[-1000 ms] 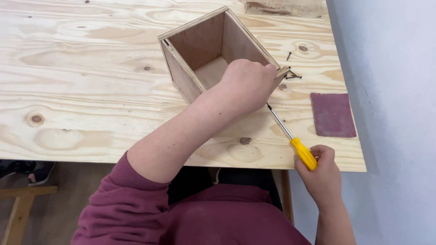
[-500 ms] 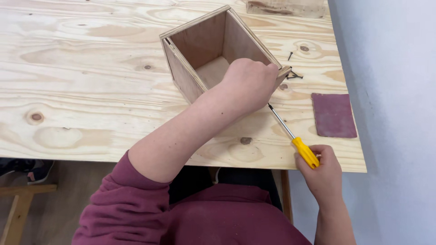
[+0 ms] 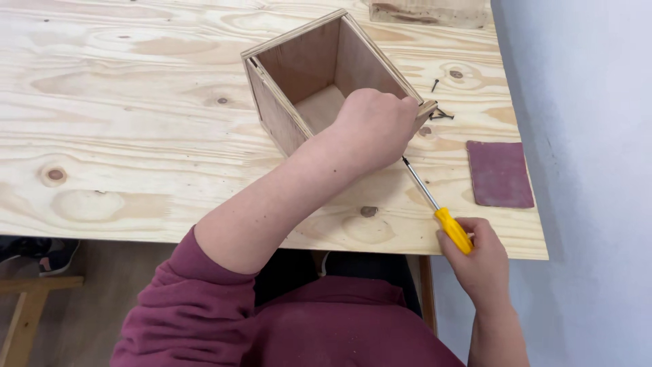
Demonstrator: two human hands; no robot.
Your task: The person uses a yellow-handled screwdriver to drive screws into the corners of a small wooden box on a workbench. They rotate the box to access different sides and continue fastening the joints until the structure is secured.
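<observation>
An open plywood box [image 3: 305, 75] lies on the pale plywood table [image 3: 122, 149]. My left hand [image 3: 373, 126] is closed over the box's near right corner, holding it. My right hand [image 3: 479, 261] grips a screwdriver [image 3: 438, 207] by its yellow handle at the table's front edge. The metal shaft points up and left, and its tip disappears under my left hand at the box's side. Whether the tip touches a screw is hidden.
A few dark screws [image 3: 438, 112] lie just right of the box. A dark red sandpaper sheet [image 3: 499, 173] rests near the table's right edge. A wooden piece [image 3: 428, 12] lies at the far edge. A grey wall [image 3: 584, 136] runs along the right.
Nothing has visibly moved; my left hand stays on the box and the screwdriver stays at the same angle in my right hand.
</observation>
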